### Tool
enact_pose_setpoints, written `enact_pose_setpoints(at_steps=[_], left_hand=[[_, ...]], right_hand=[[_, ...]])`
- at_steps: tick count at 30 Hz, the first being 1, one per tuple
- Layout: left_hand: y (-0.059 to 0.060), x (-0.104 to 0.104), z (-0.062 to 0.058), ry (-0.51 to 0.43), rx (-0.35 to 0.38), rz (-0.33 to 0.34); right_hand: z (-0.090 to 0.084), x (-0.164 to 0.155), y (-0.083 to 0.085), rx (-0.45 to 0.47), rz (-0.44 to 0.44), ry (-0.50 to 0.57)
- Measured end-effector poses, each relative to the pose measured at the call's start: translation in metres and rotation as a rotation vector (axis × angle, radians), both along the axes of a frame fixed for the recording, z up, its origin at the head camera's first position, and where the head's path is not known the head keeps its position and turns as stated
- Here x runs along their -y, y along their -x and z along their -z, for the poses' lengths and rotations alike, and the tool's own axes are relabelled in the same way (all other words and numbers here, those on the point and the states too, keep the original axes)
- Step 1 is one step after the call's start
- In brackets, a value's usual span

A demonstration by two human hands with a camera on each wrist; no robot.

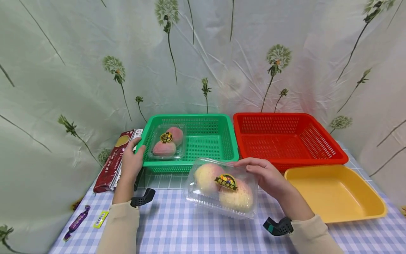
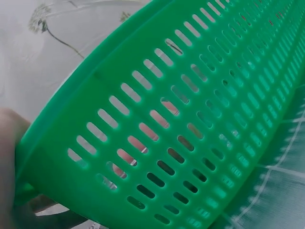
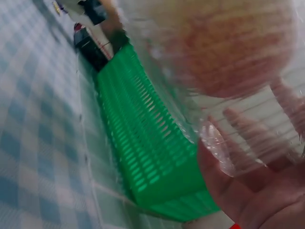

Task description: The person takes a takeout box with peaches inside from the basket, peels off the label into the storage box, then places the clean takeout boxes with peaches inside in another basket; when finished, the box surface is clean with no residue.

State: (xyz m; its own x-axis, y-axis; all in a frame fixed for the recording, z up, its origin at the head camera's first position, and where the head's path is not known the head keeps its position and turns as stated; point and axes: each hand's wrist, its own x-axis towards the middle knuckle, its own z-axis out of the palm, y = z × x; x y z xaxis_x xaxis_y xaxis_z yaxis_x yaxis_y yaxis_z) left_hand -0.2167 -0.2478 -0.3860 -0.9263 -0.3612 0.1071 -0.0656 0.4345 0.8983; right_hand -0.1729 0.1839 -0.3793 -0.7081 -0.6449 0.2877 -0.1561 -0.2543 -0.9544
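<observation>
My left hand (image 1: 132,158) grips the left rim of a green plastic basket (image 1: 193,164). The left wrist view has the basket's slotted wall (image 2: 119,67) up close, with part of the hand (image 2: 10,143) at its edge. In the basket's left half lies a clear plastic box of peaches (image 1: 167,141) with two pink fruits and a dark label. Held up in front of the basket by my right hand (image 1: 266,174) is another clear box of peaches (image 1: 222,190), with two paler fruits. This box is tilted, and the fingers (image 3: 257,138) show through its plastic in the right wrist view.
A red basket (image 1: 269,150) stands right of the green one, with a yellow tray (image 1: 333,194) in front of it. Left of the green basket lies a dark red spaghetti pack (image 1: 111,165). A purple-wrapped candy (image 1: 77,223) and a small yellow packet (image 1: 100,219) lie at the front left.
</observation>
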Motion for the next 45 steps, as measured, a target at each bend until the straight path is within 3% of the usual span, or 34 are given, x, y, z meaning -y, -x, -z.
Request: enact_pose_setpoints(at_steps=[5,10,16,20,23,30,33,40,45], left_hand=[[-0.002,-0.005,-0.008,0.226,-0.099,-0.099],[-0.007,-0.02,-0.021,0.364,-0.239,-0.1],[-0.014,-0.048,-0.034,0.352,-0.531,0.001],[-0.021,-0.065,-0.04,0.308,-0.615,0.15],[-0.026,-0.077,-0.044,0.278,-0.594,0.285],[-0.034,-0.103,-0.047,0.22,-0.464,0.668],[-0.038,-0.111,-0.046,0.164,-0.387,0.797],[-0.046,-0.126,-0.037,0.103,-0.221,0.966],[-0.052,-0.138,-0.023,0.171,-0.23,1.001]], right_hand=[[0.012,-0.002,0.003,-0.064,-0.096,-0.032],[0.024,-0.003,0.004,-0.053,-0.104,-0.101],[0.04,-0.007,0.01,-0.046,-0.031,-0.142],[0.048,-0.011,0.014,-0.044,0.002,-0.147],[0.049,-0.012,0.013,-0.017,0.031,-0.158],[0.049,-0.013,0.01,0.102,0.222,-0.222],[0.051,-0.013,0.01,0.1,0.258,-0.261],[0.054,-0.01,0.009,0.062,0.259,-0.296],[0.051,-0.008,0.01,0.082,0.296,-0.343]])
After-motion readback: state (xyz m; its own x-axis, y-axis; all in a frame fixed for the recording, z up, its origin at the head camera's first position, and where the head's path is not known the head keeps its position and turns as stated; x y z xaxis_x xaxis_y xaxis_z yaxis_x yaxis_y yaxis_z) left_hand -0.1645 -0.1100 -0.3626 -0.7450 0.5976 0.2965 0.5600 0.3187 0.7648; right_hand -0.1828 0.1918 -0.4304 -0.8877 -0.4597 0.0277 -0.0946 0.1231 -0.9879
